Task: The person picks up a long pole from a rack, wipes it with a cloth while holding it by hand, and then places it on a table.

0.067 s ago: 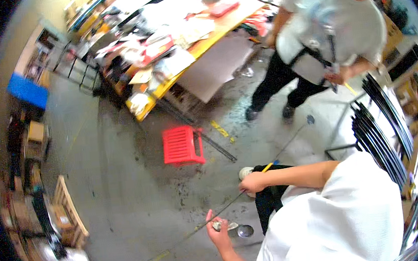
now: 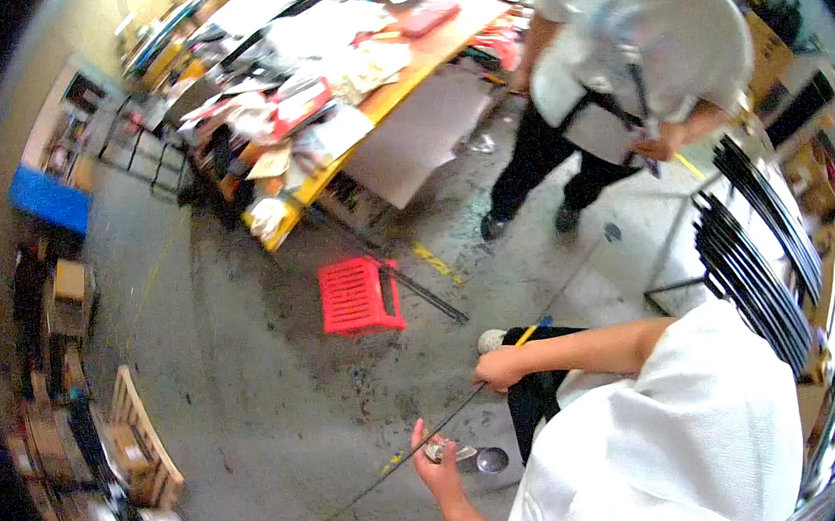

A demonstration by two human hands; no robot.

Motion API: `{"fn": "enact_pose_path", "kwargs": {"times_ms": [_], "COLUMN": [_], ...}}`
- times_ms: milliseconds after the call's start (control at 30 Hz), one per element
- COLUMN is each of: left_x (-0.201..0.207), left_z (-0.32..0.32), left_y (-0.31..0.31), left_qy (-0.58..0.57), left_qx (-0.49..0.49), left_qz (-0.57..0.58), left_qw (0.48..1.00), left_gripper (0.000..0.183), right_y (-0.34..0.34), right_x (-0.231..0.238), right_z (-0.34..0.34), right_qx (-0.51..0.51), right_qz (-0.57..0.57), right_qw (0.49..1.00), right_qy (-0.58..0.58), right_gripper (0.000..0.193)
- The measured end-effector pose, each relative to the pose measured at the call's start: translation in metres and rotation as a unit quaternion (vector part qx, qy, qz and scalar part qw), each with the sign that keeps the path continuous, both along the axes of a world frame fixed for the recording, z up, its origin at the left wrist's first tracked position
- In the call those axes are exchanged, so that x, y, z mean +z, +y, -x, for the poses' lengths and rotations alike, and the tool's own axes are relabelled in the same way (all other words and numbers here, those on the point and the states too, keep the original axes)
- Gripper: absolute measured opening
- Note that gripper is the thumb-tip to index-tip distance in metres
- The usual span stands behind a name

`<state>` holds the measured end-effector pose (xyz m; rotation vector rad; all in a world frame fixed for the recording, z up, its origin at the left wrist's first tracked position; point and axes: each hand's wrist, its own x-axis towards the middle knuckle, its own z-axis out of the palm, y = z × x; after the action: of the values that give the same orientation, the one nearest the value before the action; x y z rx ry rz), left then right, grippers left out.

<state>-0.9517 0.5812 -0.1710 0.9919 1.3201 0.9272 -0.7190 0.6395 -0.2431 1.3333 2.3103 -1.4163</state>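
A long thin dark rod (image 2: 457, 409) with a yellow section runs slantwise across the view. My right hand (image 2: 499, 368) is closed around it, just below the yellow part. Lower and to the left, my left hand (image 2: 440, 465) has its index finger stretched up beside the rod and the other fingers curled. A small crumpled whitish piece, which looks like cloth (image 2: 464, 452), sits in those curled fingers. Right beside it appears a round shiny grey disc-like thing (image 2: 491, 460); I cannot tell whether it touches the hand.
A red plastic stool (image 2: 355, 295) stands on the floor ahead. Behind it is a cluttered yellow-edged table (image 2: 360, 137). Another person (image 2: 634, 59) in a white shirt stands at upper right, near stacked black curved bars (image 2: 749, 279). Boxes and a wooden frame (image 2: 148, 442) line the left.
The surroundings have shifted slightly left in the view. Both hands keep nearly the same pose along the rod.
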Motion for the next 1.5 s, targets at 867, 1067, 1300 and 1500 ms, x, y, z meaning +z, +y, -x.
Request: {"fn": "enact_pose_path", "kwargs": {"times_ms": [867, 1067, 1300, 1500], "left_x": [0.071, 0.081, 0.106, 0.097], "left_z": [-0.296, -0.303, -0.299, -0.271], "left_y": [-0.101, -0.111, -0.116, -0.126], "left_qy": [0.218, 0.274, 0.303, 0.274], "left_qx": [-0.178, -0.230, -0.209, -0.200], "left_qz": [0.145, 0.120, 0.155, 0.118], "left_qw": [0.949, 0.926, 0.917, 0.933], "left_gripper": [0.020, 0.024, 0.037, 0.033], "right_y": [-0.123, -0.135, -0.137, -0.139], "right_x": [0.002, 0.003, 0.011, 0.023], "right_z": [-0.266, -0.280, -0.254, -0.246], "right_qx": [0.020, 0.009, -0.011, -0.015], "right_qz": [-0.029, -0.047, -0.054, -0.068], "right_qw": [0.995, 0.990, 0.985, 0.985], "right_qy": [0.098, 0.133, 0.162, 0.158], "right_gripper": [0.023, 0.023, 0.028, 0.028]}}
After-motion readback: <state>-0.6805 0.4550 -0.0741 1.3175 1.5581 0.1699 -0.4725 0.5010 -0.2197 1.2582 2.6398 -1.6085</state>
